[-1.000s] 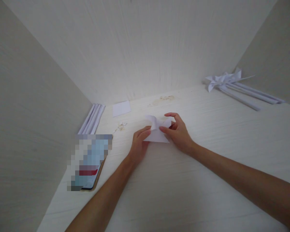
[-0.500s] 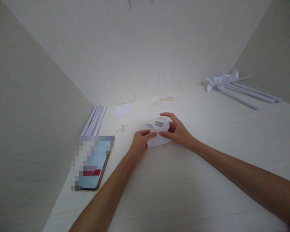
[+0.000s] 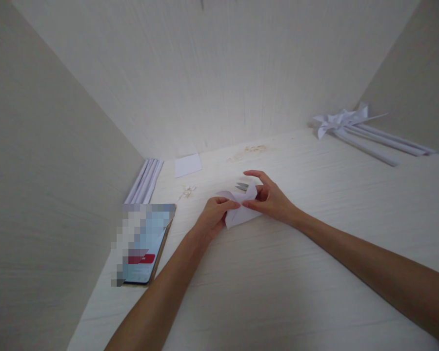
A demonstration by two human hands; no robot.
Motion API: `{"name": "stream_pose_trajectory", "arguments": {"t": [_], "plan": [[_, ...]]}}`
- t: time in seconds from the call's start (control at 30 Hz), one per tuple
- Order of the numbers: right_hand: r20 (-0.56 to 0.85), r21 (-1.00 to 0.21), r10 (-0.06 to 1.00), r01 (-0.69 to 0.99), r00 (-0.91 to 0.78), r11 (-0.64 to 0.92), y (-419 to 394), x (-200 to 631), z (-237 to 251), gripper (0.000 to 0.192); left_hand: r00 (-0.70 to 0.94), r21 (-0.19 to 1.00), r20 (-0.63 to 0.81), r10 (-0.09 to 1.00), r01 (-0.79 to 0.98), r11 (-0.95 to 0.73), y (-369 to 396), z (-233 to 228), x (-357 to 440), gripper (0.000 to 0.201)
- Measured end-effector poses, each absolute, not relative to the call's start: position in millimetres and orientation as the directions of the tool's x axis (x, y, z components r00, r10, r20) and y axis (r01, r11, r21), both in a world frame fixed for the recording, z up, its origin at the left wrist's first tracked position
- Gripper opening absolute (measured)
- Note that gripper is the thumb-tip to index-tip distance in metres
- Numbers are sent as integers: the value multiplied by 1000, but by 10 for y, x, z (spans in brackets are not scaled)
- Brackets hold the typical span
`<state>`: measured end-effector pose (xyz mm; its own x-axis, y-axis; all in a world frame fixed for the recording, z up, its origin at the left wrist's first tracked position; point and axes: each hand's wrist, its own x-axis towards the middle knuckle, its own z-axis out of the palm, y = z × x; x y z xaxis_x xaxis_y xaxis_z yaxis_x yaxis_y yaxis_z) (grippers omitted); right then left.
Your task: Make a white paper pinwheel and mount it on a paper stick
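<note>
I inspect the workpiece through the head camera. The folded paper (image 3: 243, 216) is between the two hands, above the table (image 3: 278, 282), its flaps curled toward its middle. The left hand (image 3: 212, 214) grips it at the near left, thumb flat on top and fingers mostly hidden beneath. The right hand (image 3: 272, 200) pinches it from the other side, thumb close to the middle, index finger raised clear. Metal points (image 3: 242, 186) show just beyond the raised flap; I cannot tell whether they lie on the table or are held.

In my judgement, the step is gathering the flaps at the centre. I would press with the thumb tips only, leaving the curls rounded; a flat squeeze could crease them. One thumb should hold the overlap before the other shifts, otherwise a flap may spring loose.
</note>
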<state>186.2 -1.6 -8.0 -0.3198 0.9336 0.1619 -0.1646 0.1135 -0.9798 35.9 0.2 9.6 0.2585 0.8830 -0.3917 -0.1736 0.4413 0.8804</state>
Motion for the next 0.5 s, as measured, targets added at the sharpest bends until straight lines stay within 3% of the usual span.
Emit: {"name": "stream_pose_trajectory", "arguments": {"t": [0.1, 0.23, 0.43, 0.5], "plan": [[220, -970, 937, -159, -270, 181, 7, 1869, -97, 58, 222, 883, -378, 899, -203, 422, 3, 85, 373, 5], [349, -930, 930, -167, -117, 328, 7, 1856, -115, 51, 120, 841, -361, 925, -386, 378, 14, 73, 393, 4], [268, -962, 908, -141, -322, 234, -102, 1733, -167, 21, 51, 757, -342, 938, -577, 307, 24, 83, 395, 8], [259, -966, 915, -103, -311, 238, -125, 1706, -177, 17, 27, 742, -346, 938, -604, 291, 21, 89, 395, 9]]}}
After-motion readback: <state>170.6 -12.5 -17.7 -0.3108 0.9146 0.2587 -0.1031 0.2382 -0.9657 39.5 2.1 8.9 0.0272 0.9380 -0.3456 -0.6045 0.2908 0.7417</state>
